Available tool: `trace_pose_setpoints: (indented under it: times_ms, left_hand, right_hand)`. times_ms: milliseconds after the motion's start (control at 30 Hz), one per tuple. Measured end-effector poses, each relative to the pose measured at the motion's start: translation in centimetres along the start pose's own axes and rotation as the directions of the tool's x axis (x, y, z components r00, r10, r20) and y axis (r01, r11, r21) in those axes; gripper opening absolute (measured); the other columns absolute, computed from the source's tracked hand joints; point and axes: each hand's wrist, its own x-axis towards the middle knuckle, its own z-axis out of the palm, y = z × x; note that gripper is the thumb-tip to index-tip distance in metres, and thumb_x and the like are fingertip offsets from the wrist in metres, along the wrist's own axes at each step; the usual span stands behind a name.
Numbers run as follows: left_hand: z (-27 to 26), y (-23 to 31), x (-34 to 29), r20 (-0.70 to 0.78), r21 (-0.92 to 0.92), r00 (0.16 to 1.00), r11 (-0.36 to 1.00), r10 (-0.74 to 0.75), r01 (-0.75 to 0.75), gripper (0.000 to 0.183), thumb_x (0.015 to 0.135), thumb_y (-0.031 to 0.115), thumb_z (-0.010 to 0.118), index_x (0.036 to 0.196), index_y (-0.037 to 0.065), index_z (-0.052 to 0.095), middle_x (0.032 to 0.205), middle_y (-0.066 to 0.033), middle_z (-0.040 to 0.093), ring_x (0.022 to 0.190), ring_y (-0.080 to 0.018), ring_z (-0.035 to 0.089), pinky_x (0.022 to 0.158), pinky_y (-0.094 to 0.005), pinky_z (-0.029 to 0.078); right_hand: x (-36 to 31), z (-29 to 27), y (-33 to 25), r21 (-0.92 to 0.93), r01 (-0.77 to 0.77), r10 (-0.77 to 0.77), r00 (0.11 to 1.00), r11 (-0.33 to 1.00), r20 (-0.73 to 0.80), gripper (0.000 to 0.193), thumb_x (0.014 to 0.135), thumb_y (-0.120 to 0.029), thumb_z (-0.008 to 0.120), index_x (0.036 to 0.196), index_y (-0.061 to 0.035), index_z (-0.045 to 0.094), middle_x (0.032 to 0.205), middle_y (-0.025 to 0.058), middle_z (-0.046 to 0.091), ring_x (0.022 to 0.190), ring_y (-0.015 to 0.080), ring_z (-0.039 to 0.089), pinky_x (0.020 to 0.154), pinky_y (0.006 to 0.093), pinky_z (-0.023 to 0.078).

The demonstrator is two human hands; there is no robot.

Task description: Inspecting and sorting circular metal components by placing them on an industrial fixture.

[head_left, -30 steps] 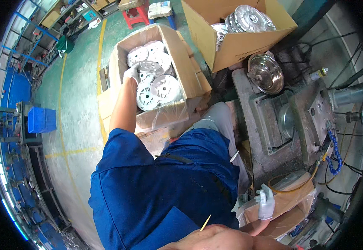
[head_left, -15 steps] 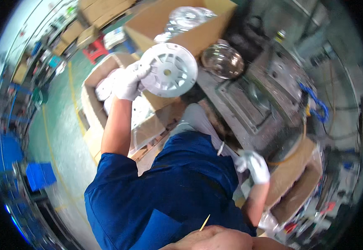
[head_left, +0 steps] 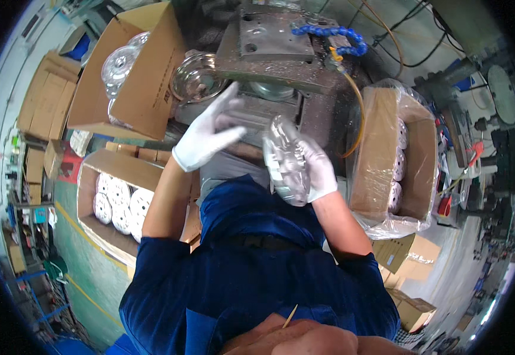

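My right hand, in a white glove, grips a round slotted metal disc by its right side. The disc is tilted nearly edge-on in front of my waist and looks silvery and somewhat blurred. To its left, my gloved left hand is open, fingers spread and thumb out, with nothing in it. A gap separates that hand from the disc. Beyond both hands stands a greasy metal press die, with a round shiny piece low under its upper block.
Shiny domed metal parts fill a tall cardboard box at the far left; a shiny bowl sits beside it. White discs lie in a left carton and a plastic-lined right carton. A blue segmented hose crosses the die.
My view has swung right. The disc, held up in my left hand before, appears to be in my right hand now. My left hand has let go and spread; both hands are now closer together.
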Motion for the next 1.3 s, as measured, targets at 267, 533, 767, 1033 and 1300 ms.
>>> trace_pose_setpoints:
  times_ms: [267, 533, 767, 1033, 1300]
  left_hand:
    - [6.2, -2.7, 0.0, -0.235, -0.289, 0.968, 0.957, -0.091, 0.02, 0.067, 0.086, 0.019, 0.065, 0.138, -0.005, 0.03, 0.126, -0.0173, 0.05, 0.113, -0.0184, 0.053, 0.092, -0.0299, 0.046]
    - [3.8, -0.3, 3.7, -0.402, -0.002, 0.915, 1.0, 0.022, -0.025, 0.061, 0.076, 0.009, 0.075, 0.125, -0.009, 0.044, 0.117, -0.0154, 0.057, 0.103, -0.0183, 0.058, 0.089, -0.0282, 0.047]
    - [-3.6, 2.7, 12.9, -0.422, 0.236, 0.902, 0.972, 0.091, 0.012, 0.075, 0.068, 0.027, 0.082, 0.121, -0.012, 0.047, 0.109, -0.0173, 0.062, 0.097, -0.0183, 0.061, 0.083, -0.0281, 0.051]
    - [-5.0, 1.2, 22.3, -0.328, 0.306, 0.944, 0.949, 0.028, 0.078, 0.073, 0.067, 0.028, 0.082, 0.12, -0.01, 0.05, 0.115, -0.0179, 0.06, 0.104, -0.0203, 0.059, 0.089, -0.0299, 0.048]
    - [-6.1, 1.4, 24.5, -0.287, 0.704, 0.956, 0.665, -0.055, 0.249, 0.106, 0.058, 0.072, 0.068, 0.119, -0.013, 0.052, 0.117, -0.0274, 0.058, 0.11, -0.0322, 0.058, 0.092, -0.0331, 0.045]
  right_hand:
    - [1.5, 0.6, 0.7, -0.499, 0.433, -0.546, 0.832, 0.751, -0.098, 0.033, 0.089, -0.008, 0.059, 0.119, 0.0012, 0.048, 0.111, 0.0087, 0.057, 0.102, 0.0137, 0.053, 0.09, 0.0261, 0.043]
    - [0.2, 1.7, 0.6, -0.513, 0.286, -0.262, 0.958, 0.809, 0.12, 0.04, 0.089, -0.007, 0.059, 0.125, 0.002, 0.044, 0.11, 0.0093, 0.058, 0.096, 0.0139, 0.058, 0.081, 0.0261, 0.049]
    - [-2.1, -3.1, -0.5, -0.794, 0.009, 0.092, 0.992, 0.608, 0.082, 0.036, 0.094, -0.021, 0.057, 0.122, 0.0002, 0.051, 0.097, 0.0081, 0.063, 0.081, 0.0129, 0.061, 0.073, 0.0254, 0.05]
    - [-5.5, -11.4, 2.2, -0.754, -0.259, 0.117, 0.964, 0.603, -0.238, 0.029, 0.093, -0.022, 0.058, 0.11, 0.002, 0.056, 0.093, 0.0067, 0.064, 0.078, 0.0128, 0.061, 0.069, 0.026, 0.05]
    - [-5.6, -13.7, 1.9, -0.788, -0.27, 0.107, 0.961, 0.553, -0.254, 0.031, 0.093, -0.024, 0.058, 0.111, 0.0016, 0.057, 0.095, 0.0078, 0.065, 0.082, 0.0132, 0.06, 0.073, 0.0271, 0.049]
